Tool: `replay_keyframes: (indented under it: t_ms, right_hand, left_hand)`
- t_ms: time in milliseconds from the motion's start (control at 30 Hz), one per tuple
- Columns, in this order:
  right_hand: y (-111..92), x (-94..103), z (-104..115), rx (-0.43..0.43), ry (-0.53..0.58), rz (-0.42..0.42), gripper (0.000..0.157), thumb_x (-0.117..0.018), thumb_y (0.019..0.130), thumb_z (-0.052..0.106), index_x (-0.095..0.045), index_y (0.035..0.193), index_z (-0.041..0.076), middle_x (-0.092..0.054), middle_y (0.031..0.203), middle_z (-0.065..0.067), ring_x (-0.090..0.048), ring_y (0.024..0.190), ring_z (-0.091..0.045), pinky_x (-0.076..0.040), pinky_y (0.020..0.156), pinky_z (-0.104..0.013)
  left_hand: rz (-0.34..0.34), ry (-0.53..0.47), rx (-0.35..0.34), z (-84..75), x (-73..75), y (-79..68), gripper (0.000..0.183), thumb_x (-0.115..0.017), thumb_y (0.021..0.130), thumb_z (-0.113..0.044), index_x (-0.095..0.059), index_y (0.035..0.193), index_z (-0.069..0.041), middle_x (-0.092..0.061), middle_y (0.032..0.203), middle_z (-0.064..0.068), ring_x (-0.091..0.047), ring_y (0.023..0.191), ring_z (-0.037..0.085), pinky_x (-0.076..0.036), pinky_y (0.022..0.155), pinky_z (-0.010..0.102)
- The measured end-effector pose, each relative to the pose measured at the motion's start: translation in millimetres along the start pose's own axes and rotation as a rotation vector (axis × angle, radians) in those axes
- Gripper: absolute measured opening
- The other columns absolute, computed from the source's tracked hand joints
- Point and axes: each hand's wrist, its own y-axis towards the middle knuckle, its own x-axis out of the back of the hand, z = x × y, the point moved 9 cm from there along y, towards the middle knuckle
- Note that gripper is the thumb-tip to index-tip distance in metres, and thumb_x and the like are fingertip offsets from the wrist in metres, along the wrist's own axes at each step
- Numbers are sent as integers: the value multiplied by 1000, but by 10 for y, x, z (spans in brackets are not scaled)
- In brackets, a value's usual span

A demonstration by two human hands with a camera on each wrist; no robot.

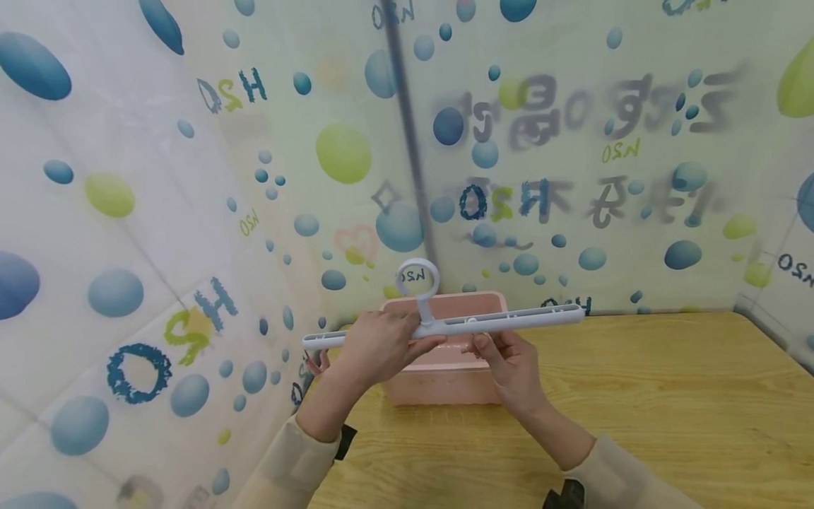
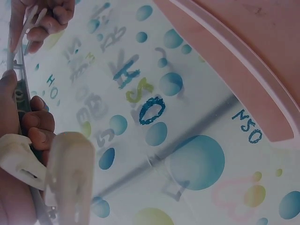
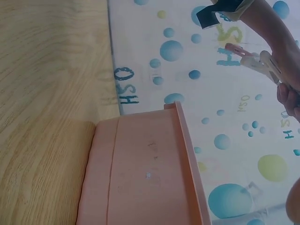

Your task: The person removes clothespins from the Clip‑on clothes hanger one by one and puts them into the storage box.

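Observation:
A white hanger (image 1: 515,320) with a ring hook (image 1: 435,277) on top is held level above a pink plastic box. Around its bar, left of the hook, my left hand (image 1: 381,346) curls its fingers. Pale clothes pegs (image 2: 70,178) hang beside that hand in the left wrist view, and a pinkish peg (image 3: 236,49) shows in the right wrist view. My right hand (image 1: 518,371) is under the bar right of the hook, pinching a small peg-like clip (image 2: 33,18). The right wrist view catches only a sliver of that hand.
The pink box (image 1: 439,390) stands on a wooden table (image 1: 636,396), near its back edge. Behind and to the left hangs a patterned curtain (image 1: 267,212) with blue and green dots, close to the hanger's left end.

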Motion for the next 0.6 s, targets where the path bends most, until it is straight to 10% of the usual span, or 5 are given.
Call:
replay_keyframes:
  t_ms: [600]
  right_hand:
    - [-24,48,-77,-107,-83,-44,14,-57,101,7,-66,105,-2,-71,83,12,-67,80,-9,-55,76,-24]
  left_hand:
    - [-10,26,-21,5,-4,-15,46,-57,92,-65,-52,79,-20,-34,57,-7,-31,44,10,-23,44,22]
